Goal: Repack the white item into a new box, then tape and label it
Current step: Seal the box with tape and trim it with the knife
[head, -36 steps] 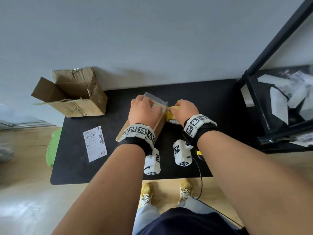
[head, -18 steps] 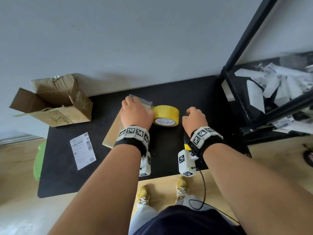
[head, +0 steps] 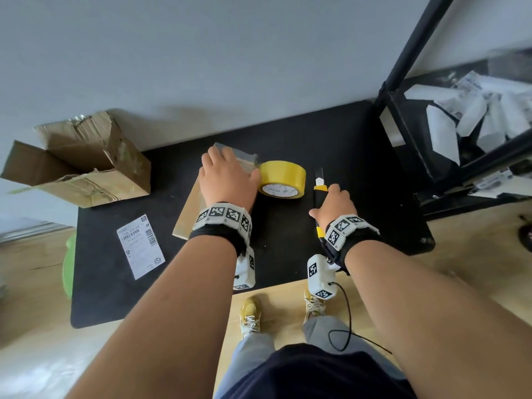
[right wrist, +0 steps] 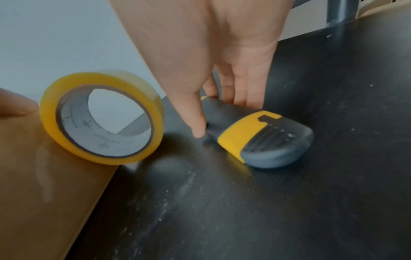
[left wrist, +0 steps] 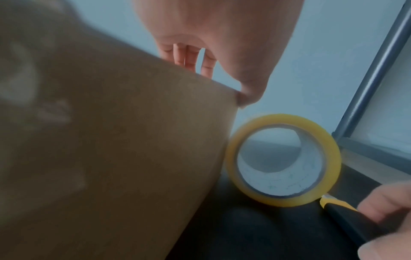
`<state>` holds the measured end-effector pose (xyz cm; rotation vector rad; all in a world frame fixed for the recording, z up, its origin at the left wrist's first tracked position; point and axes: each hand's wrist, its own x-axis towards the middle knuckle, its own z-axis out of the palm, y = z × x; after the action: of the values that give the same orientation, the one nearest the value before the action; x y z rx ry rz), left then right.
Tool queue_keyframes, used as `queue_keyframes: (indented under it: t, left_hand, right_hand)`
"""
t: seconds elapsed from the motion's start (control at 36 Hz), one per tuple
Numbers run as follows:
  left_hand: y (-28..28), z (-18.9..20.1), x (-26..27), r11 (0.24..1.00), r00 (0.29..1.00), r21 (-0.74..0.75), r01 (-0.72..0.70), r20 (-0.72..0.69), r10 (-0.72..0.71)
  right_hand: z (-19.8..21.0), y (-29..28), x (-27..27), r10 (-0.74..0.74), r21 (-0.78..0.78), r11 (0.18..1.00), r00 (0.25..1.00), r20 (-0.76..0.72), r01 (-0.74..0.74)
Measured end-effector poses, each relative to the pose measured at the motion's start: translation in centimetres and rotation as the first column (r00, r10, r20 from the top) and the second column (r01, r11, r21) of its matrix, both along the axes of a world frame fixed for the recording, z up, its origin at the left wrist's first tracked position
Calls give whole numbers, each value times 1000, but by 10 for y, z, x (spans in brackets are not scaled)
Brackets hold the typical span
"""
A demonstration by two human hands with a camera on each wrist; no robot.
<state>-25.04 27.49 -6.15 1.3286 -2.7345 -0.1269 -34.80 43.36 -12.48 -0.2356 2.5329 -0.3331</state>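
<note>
Two hands are busy: your left hand [head: 227,180] lies spread on the box [head: 188,214] at mid-mat, thumb on its right edge, while your right hand [head: 335,205] closes thumb and fingers on the knife [right wrist: 255,133] lying on the mat [head: 345,145]. The tape [head: 283,180] leans against the box, its strip seemingly uncut. The box looks light, stiff and tape-slick, so likely slides; keep pressing its top near the edge and grip the knife's dark handle, clear of the blade.
</note>
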Motion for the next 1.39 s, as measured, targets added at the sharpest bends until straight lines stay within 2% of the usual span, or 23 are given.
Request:
queue_keyframes:
  t: [0.11,0.25,0.36,0.44,0.53,0.64,0.72,0.83,1.06,1.25,1.39]
  left_hand:
    - [0,-1,1,1000,1000,4,9,17,-9]
    - [-3,1,4,999,999,40,33,40,-35]
    - [-6,2,8,996,997,64,59,43,-61]
    - [-7,6,9,992,999,112,53,1,-54]
    - [-10,9,10,987,997,142,75,25,-80]
    - [-21,3,12,980,989,161,119,71,-132]
    - [-28,-4,12,979,978,134,152,123,-169]
    - [-34,-12,15,970,963,108,217,142,-231]
    - [-28,15,21,939,983,307,155,52,-179]
    - [-25,19,22,938,979,292,187,27,-203]
    - [-24,21,22,942,978,277,190,29,-206]
  right_hand:
    - [4,-3,-2,-41,-20,999,999,21,42]
    - [20,-7,-1,-107,-214,972,994,-20,100]
    - [41,-15,0,-123,-364,924,992,2,116]
    - [57,-21,7,-101,-458,885,995,-11,84]
    - [66,-28,19,-28,-504,863,1000,3,26]
    - [75,-32,28,105,-436,894,994,-17,-102]
    - [79,-34,31,150,-373,916,988,-31,-150]
    - [85,-41,34,228,-370,908,973,39,-198]
    - [84,-55,41,275,-291,928,953,123,-230]
    - [93,-52,40,399,-198,908,906,140,-369]
    - [96,-50,40,431,-166,899,887,164,-406]
